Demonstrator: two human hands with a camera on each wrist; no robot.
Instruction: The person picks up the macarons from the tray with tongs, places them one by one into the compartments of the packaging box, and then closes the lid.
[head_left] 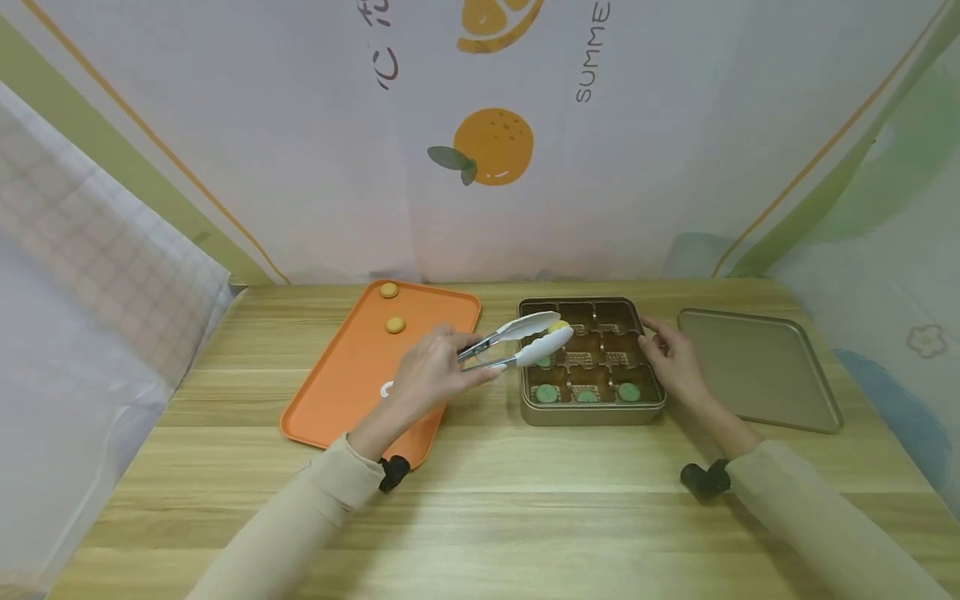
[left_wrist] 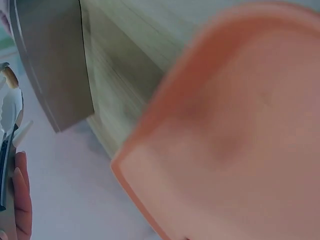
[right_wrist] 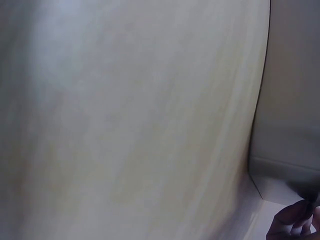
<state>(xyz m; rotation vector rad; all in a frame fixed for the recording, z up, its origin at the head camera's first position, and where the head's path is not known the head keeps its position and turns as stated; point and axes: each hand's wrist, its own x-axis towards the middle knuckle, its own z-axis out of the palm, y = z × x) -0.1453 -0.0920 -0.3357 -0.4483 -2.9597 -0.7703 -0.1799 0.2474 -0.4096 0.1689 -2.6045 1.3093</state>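
Observation:
My left hand (head_left: 435, 367) grips metal tongs (head_left: 487, 342) with white scalloped tips. Between the tips is a small yellow macaron (head_left: 558, 327), held above the divided tin (head_left: 592, 415); the left wrist view shows this macaron (left_wrist: 10, 77) at its left edge. Several green macarons (head_left: 628, 392) lie in the tin's near row and left column, partly hidden by the tongs. My right hand (head_left: 675, 362) holds the tin's right wall, thumb at the rim; its curled fingers (right_wrist: 292, 220) show at the tin's corner in the right wrist view.
An orange tray (head_left: 337, 392) lies on the left under my left forearm, with two yellow macarons (head_left: 395, 325) toward its far end. To the right of the tin lies a flat gold-brown lid (head_left: 761, 367). A printed cloth (head_left: 637, 192) hangs behind the wooden table (head_left: 525, 517).

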